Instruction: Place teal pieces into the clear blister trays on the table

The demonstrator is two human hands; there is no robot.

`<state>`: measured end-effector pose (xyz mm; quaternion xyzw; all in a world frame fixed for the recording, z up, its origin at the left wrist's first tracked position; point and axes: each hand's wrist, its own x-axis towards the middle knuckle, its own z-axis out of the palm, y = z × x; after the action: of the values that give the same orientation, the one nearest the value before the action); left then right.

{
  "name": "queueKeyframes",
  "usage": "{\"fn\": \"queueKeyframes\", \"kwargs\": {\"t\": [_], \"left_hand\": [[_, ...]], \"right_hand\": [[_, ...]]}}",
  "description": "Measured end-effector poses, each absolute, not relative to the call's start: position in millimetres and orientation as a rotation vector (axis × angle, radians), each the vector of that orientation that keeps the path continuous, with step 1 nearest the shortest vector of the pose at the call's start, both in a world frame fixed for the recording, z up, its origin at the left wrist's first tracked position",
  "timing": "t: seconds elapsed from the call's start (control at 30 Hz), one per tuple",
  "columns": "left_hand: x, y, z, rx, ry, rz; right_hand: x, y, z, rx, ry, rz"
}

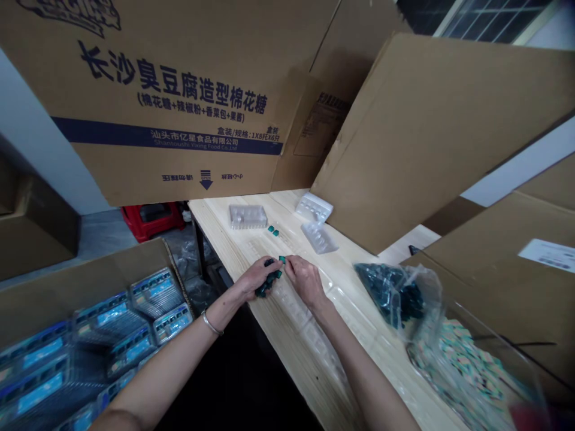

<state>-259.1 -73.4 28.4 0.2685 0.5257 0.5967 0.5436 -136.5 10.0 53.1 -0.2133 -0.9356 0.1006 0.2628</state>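
Nearest, low left: open carton (94, 269) with upright blue-labelled packs (112, 314). Low right: clear container (420, 362) of pale and green pieces; clear bag (399, 293) of dark green pieces beside it, on the pale surface (263, 320). Mid surface: left hand (265, 278), bracelet (211, 324) on wrist, grip closed round a clutch of green pieces (268, 281). Right hand (306, 278) close by, fingertips at one small green piece (282, 260) by the left thumb; cannot tell whether its grip is clamped on it. Beyond: two loose green pieces (273, 230), clear tray (248, 216) left of them, two more trays (317, 221) right. Behind: printed box (179, 78), red stool (153, 221) below its edge.
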Motion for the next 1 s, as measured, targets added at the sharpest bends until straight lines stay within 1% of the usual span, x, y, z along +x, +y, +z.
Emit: {"fn": "queueKeyframes", "kwargs": {"t": [0.1,0.2,0.27,0.37,0.43,0.47,0.53,0.77,0.87,0.93,1.0], "left_hand": [[-260,-71,23,0.685,1.312,1.444],[-261,-70,19,0.729,1.341,1.439],[-263,-71,19,0.732,1.320,1.411],[-267,-75,23,0.695,1.211,1.350],[-270,-77,25,0.662,1.115,1.317],[-271,-77,26,0.646,1.073,1.308],[-274,-77,26,0.624,1.009,1.295],[-280,-73,26,0.623,0.930,1.301],[-282,-71,27,0.575,0.940,1.324],[-283,-71,26,0.522,0.951,1.351],[-285,-72,23,0.485,0.947,1.367]], "right_hand": [[-135,6,51,-0.565,-2.555,0.227],[-133,7,52,-0.557,-2.501,0.407],[-131,13,53,-0.580,-2.403,0.671],[-129,25,55,-0.607,-2.272,1.232],[-129,33,52,-0.587,-2.204,1.546],[-130,37,50,-0.578,-2.164,1.643],[-132,42,46,-0.574,-2.082,1.732],[-145,48,57,-0.428,-2.182,1.733],[-152,63,58,-0.493,-2.193,1.689],[-160,81,52,-0.575,-2.184,1.481],[-170,104,42,-0.588,-2.202,1.168]]}}
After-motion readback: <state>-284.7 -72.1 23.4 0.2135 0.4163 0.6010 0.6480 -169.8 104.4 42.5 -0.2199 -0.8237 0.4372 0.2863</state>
